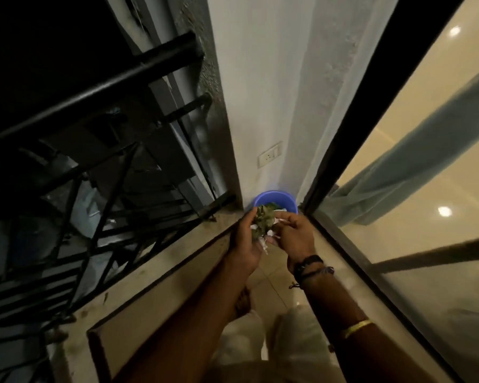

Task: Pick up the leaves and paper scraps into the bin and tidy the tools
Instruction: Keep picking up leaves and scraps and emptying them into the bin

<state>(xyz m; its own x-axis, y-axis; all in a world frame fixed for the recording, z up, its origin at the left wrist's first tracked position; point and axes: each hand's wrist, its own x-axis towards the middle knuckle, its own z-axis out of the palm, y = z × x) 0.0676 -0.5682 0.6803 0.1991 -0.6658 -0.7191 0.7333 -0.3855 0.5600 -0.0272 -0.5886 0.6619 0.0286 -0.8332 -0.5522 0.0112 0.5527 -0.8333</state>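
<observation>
A blue bin (263,199) stands on the floor against the white wall, with some leaves inside it. Between my two hands, just in front of the bin's rim, is a bundle of green leaves and white paper scraps (264,221). My left hand (246,244) cups the bundle from the left with curled fingers. My right hand (293,236) holds it from the right, thumb and fingers pinching the scraps. Black bands circle my right wrist. No tools show in this view.
A black metal railing (94,150) runs along the left above a stone ledge (161,261). A glass sliding door (415,189) with a dark frame lines the right. A wall socket (270,158) sits above the bin. My legs and a bare foot (242,302) are below.
</observation>
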